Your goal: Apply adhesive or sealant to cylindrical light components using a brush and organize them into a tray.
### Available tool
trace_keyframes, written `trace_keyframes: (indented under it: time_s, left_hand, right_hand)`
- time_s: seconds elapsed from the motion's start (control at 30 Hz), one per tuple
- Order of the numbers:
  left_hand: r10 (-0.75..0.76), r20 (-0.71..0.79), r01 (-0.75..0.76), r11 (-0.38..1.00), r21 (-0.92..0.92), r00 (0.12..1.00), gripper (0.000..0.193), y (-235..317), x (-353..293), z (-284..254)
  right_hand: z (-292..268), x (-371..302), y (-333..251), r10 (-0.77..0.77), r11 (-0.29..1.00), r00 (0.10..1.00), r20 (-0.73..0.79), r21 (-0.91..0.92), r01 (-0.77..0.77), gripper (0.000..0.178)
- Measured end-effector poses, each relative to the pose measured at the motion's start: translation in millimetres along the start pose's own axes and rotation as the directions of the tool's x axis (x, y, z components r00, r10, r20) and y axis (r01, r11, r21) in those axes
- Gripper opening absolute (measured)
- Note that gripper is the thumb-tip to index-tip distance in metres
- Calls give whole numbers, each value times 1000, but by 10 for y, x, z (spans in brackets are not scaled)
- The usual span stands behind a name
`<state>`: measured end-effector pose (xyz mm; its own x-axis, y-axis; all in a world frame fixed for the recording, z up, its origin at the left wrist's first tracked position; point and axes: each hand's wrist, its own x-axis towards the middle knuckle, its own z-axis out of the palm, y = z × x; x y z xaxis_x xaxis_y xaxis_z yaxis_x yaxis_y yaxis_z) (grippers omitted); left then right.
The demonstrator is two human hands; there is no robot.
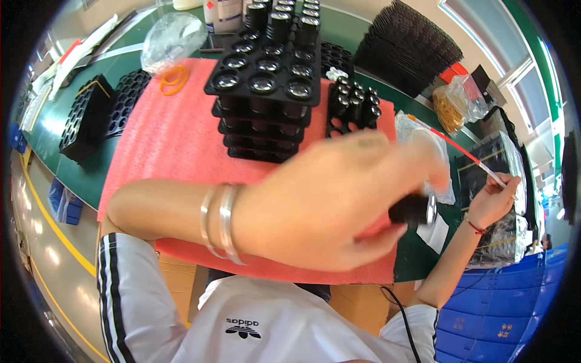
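My left hand (333,199), blurred by motion, reaches across in front of me over the pink foam mat (157,133). Between its thumb and fingers is a short black cylinder with a shiny, glassy end (414,209), turned to the right. Off to the right, my right hand (493,202) pinches a thin red-and-white stick (451,142), which slants up to the left. Beyond the left hand rises a stack of black trays (263,98) with round glossy-topped pieces in its sockets. Beside it, a smaller black tray (334,127) carries several upright black cylinders with shiny tops.
Black perforated trays stand at the left (88,118) and far right (405,48). Orange rubber bands (173,80) lie by a clear plastic bag (172,42). Another bag (451,106) has yellowish contents. Plastic-wrapped packages (493,163) and blue boxes (502,308) are at the right.
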<state>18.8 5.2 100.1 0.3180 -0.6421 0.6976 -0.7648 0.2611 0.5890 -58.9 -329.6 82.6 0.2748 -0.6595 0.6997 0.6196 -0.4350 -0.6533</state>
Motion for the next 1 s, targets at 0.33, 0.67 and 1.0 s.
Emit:
trace_keyframes:
  time_s: [0.33, 0.67, 1.0]
  left_hand:
    - [-387, -318, 485, 808, 335, 865, 35, 37, 284, -1191]
    - [-386, -374, 535, 530, 658, 843, 36, -214, 252, -1322]
    - [-432, -434, 604, 435, 668, 791, 33, -135, 297, -1246]
  right_hand:
    - [29, -9, -45, -1, 998, 998, -64, -68, -4, 36]
    - [-23, 18, -36, -10, 999, 998, -67, -38, 8, 35]
    - [-8, 18, -56, -33, 996, 996, -84, -91, 25, 36]
